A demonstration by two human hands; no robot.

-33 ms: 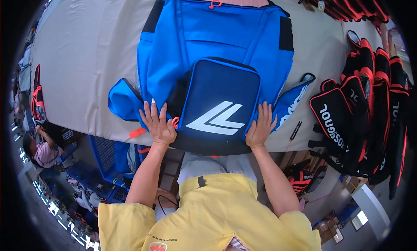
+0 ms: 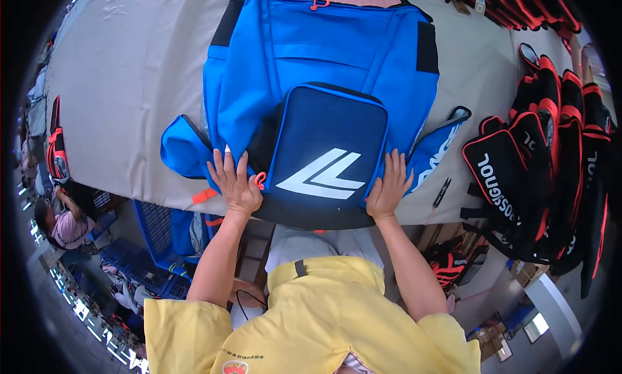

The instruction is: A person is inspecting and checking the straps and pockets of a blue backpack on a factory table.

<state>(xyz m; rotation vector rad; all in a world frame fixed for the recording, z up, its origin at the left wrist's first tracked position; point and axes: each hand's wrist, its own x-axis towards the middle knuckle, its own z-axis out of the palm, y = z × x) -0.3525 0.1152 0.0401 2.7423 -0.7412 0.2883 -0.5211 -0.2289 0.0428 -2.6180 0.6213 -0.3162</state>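
A large blue backpack (image 2: 324,40) lies flat on the cloth-covered table in front of me, its dark base at the table's near edge. On its lower front sits a navy pocket panel (image 2: 334,124) bearing a white slanted emblem. My left hand (image 2: 234,183) rests with spread fingers on the lower left of the bag, beside a red-orange zipper pull (image 2: 260,180). Flat against the lower right side lies my right hand (image 2: 389,183), its fingers stretched out too. Blue side flaps stick out at both sides of the bag. Pink lining shows at its top opening.
Beige cloth covers the table (image 2: 123,102). Black bags with red trim (image 2: 518,160) are piled at the right edge, with more at the far right. A red-and-black strap piece (image 2: 57,147) lies at the left. Below, blue crates (image 2: 152,235) stand near a seated person (image 2: 65,222).
Almost nothing differs. Both hands stay pressed on the bag, and the view has shifted very slightly.
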